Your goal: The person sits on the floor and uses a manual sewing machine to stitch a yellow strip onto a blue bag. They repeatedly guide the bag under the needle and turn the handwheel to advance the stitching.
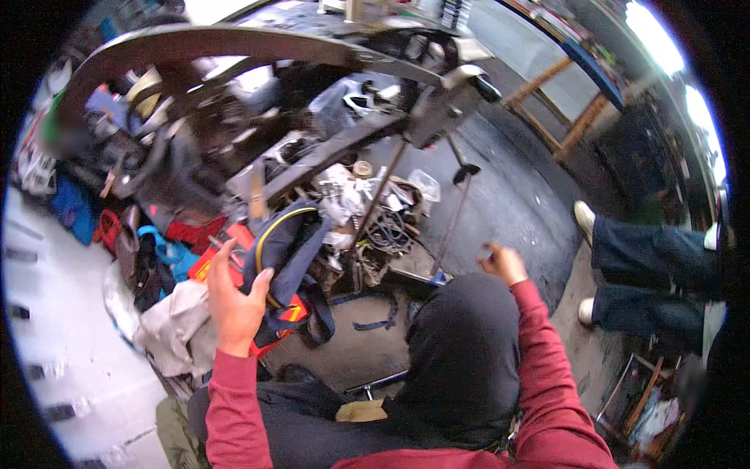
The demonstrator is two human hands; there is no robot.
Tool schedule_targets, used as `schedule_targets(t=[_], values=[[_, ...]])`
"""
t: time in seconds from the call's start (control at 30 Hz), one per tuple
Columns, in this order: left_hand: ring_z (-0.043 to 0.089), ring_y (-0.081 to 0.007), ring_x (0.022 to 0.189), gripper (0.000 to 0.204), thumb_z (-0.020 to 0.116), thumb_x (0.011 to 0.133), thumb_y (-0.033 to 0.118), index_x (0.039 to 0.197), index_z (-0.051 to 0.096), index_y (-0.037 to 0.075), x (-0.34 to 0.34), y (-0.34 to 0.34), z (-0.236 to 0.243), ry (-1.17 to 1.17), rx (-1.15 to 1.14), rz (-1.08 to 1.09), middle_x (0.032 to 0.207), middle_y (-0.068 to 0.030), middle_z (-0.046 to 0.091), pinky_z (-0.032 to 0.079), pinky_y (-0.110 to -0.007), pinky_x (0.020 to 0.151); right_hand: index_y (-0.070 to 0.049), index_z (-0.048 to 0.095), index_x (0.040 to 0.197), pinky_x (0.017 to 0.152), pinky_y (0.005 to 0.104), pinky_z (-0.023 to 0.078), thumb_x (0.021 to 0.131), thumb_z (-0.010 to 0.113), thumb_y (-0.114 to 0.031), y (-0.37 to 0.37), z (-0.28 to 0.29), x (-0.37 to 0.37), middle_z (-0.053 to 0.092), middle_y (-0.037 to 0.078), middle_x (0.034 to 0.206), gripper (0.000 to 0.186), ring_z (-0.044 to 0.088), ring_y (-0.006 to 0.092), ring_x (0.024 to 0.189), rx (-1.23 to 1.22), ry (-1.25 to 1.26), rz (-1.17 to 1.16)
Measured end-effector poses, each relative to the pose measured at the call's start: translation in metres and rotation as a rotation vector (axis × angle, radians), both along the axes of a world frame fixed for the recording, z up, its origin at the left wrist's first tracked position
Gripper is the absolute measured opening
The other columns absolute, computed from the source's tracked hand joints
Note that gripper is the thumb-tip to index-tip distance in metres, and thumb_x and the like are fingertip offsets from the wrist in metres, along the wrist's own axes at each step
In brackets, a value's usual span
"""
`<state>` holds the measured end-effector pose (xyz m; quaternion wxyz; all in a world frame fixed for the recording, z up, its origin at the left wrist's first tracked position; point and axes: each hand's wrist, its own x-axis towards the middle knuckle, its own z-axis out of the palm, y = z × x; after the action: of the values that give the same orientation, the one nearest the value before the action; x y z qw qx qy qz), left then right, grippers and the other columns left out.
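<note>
My left hand (238, 301) is raised with its thumb and fingers spread apart. Just beyond it is a navy bag (285, 242) with yellow piping and a dark strap; the thumb overlaps its edge in the view, and I cannot tell whether they touch. Red and yellow material (293, 313) shows under and beside the bag. My right hand (504, 263) is out beyond my right knee, its fingers curled inward. A small dark spot shows at those fingers, too small to name. Both arms are in maroon sleeves.
A metal-framed machine with a long curved arm (234, 41) stands ahead, tools and scraps heaped around it. Tangled cords (387, 230) lie near its base. Bright cloths (168, 254) and a beige cloth (181, 324) are piled left. Another person's legs (648, 254) are at right.
</note>
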<state>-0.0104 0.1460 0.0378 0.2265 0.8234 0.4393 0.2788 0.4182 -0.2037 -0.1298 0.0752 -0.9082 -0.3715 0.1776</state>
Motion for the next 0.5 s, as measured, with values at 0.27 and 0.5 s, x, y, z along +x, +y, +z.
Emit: schedule_targets(t=[0.27, 0.5], values=[[0.054, -0.0343, 0.114, 0.036, 0.066, 0.084, 0.002, 0.119, 0.058, -0.002, 0.022, -0.052, 0.006, -0.036, 0.154, -0.021, 0.118, -0.0172, 0.058, 0.039, -0.044, 0.103, -0.012, 0.071, 0.107, 0.08, 0.045, 0.054, 0.091, 0.063, -0.034, -0.093, -0.144, -0.164, 0.072, 0.018, 0.1, 0.028, 0.069, 0.0365, 0.089, 0.035, 0.467, -0.349], [0.067, -0.026, 0.092, 0.014, 0.064, 0.087, 0.005, 0.1, 0.068, 0.001, 0.07, -0.141, -0.063, -0.027, -0.512, -0.298, 0.096, -0.0123, 0.068, 0.051, -0.034, 0.084, -0.006, 0.073, 0.097, 0.075, 0.0417, 0.053, 0.088, 0.066, -0.027, 0.008, -0.048, -0.159, 0.072, 0.018, 0.089, 0.024, 0.07, 0.0336, 0.082, 0.228, 0.648, -0.463]])
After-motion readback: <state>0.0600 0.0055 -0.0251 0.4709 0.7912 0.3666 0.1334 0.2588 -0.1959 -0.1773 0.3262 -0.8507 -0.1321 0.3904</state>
